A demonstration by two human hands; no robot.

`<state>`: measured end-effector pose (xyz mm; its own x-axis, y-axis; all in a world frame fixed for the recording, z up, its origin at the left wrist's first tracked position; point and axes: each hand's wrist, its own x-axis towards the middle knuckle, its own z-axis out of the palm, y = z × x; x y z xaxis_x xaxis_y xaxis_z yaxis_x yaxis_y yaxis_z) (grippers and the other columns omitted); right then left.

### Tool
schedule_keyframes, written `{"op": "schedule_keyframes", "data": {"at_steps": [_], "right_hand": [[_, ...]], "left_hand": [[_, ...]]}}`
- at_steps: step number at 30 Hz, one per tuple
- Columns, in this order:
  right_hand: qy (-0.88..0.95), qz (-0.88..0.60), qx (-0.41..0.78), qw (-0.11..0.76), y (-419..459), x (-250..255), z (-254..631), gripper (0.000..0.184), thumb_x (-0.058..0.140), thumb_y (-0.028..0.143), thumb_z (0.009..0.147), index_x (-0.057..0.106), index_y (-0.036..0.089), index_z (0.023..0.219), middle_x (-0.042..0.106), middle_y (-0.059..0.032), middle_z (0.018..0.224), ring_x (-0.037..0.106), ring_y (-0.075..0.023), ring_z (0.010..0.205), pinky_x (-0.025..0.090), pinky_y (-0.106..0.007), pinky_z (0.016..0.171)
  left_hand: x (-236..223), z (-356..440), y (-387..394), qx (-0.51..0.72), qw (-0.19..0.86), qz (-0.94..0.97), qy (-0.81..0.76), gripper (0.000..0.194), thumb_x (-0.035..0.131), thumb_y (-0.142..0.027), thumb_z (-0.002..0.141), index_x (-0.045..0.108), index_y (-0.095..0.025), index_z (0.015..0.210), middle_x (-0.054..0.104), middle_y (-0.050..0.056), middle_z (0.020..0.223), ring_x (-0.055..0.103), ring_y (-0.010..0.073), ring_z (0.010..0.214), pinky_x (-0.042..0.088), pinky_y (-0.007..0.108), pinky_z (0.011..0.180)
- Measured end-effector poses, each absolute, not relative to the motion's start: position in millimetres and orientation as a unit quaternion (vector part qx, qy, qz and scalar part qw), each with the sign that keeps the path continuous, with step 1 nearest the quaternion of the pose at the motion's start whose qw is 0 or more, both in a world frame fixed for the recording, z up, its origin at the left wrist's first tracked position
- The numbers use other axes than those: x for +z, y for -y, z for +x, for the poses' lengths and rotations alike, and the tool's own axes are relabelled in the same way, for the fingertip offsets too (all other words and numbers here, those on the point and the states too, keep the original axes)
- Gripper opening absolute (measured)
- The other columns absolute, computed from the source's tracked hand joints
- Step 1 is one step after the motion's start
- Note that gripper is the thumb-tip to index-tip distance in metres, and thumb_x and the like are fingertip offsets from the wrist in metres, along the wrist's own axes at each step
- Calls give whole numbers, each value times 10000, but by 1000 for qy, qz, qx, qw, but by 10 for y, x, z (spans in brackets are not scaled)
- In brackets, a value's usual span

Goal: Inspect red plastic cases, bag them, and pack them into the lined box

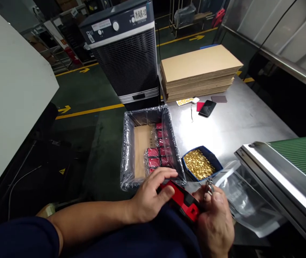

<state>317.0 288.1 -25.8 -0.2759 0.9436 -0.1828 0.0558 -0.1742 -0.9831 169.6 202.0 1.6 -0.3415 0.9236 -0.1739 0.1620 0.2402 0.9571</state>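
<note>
The person's left hand point(150, 197) held a red-and-black unit point(183, 200) near a plastic-lined carton point(126, 154), its fingers point(163, 175) spread, while the right hand point(214, 225) pinched a small metal part point(209, 186) beside a blue tray point(202, 150) of brass pieces point(198, 165).

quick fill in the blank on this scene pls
The left hand holds a red and black item, and the right hand pinches a small ____ piece.
The blue tray holds a heap of small ____ parts.
The box lined with clear plastic holds a row of ____ packs.
Behind the phone on the steel table lies a stack of ____ sheets.

metal; gold-coloured; red; cardboard
</note>
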Motion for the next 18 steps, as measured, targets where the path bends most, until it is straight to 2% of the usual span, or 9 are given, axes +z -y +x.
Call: {"op": "schedule_keyframes", "data": {"at_steps": [3, 6, 9, 11, 14, 16, 18], "right_hand": [[404, -501, 672, 367, -2891, -289, 3184, 281, 472, 474, 898, 523, 198, 872, 521, -49, 657, 509, -141, 537, 497, -281, 501], [410, -512, 675, 338, -2881, -278, 3185, 312, 461, 508, 903, 520, 211, 828, 501, -46, 651, 486, -145, 535, 492, -288, 490], [460, -507, 658, 314, -2893, -264, 3183, 355, 424, 529, 925, 505, 220, 769, 489, -41, 637, 473, -146, 534, 481, -286, 477], [494, -502, 638, 311, -2895, -275, 3182, 394, 419, 561, 925, 517, 217, 761, 487, -37, 634, 458, -142, 534, 462, -280, 471], [505, -502, 633, 303, -2873, -327, 3179, 440, 434, 620, 911, 550, 204, 825, 503, -32, 672, 468, -136, 574, 450, -268, 494], [493, -496, 648, 301, -2854, -365, 3174, 433, 457, 620, 907, 544, 200, 853, 496, -21, 691, 463, -125, 597, 442, -253, 513], [485, -488, 660, 303, -2844, -379, 3169, 414, 469, 603, 911, 540, 198, 864, 482, -11, 692, 446, -114, 602, 431, -240, 524]], "left_hand": [[152, 1692, -2009, 407, 393, 524, -637, 389, 510, -369, 984, 590, -187, 1318, 621, 93, 1298, 541, 219, 1243, 214, 352, 1209], [166, 1696, -2027, 384, 407, 548, -622, 449, 537, -373, 972, 549, -154, 1364, 624, 113, 1278, 552, 224, 1219, 204, 361, 1207], [145, 1700, -2048, 375, 414, 545, -625, 485, 603, -406, 933, 563, -145, 1340, 638, 112, 1225, 568, 228, 1143, 313, 342, 1127], [138, 1711, -2066, 378, 413, 528, -639, 421, 647, -407, 902, 620, -157, 1240, 658, 87, 1103, 584, 209, 1019, 398, 308, 1007], [130, 1742, -2102, 368, 409, 509, -663, 424, 790, -453, 765, 652, -176, 1055, 634, 49, 951, 567, 195, 878, 419, 297, 885], [122, 1762, -2124, 352, 396, 516, -673, 524, 874, -501, 630, 634, -178, 965, 613, 37, 894, 547, 201, 841, 404, 313, 873], [107, 1774, -2139, 339, 381, 536, -673, 584, 901, -518, 560, 615, -179, 939, 610, 35, 883, 542, 208, 840, 393, 325, 874]]}}
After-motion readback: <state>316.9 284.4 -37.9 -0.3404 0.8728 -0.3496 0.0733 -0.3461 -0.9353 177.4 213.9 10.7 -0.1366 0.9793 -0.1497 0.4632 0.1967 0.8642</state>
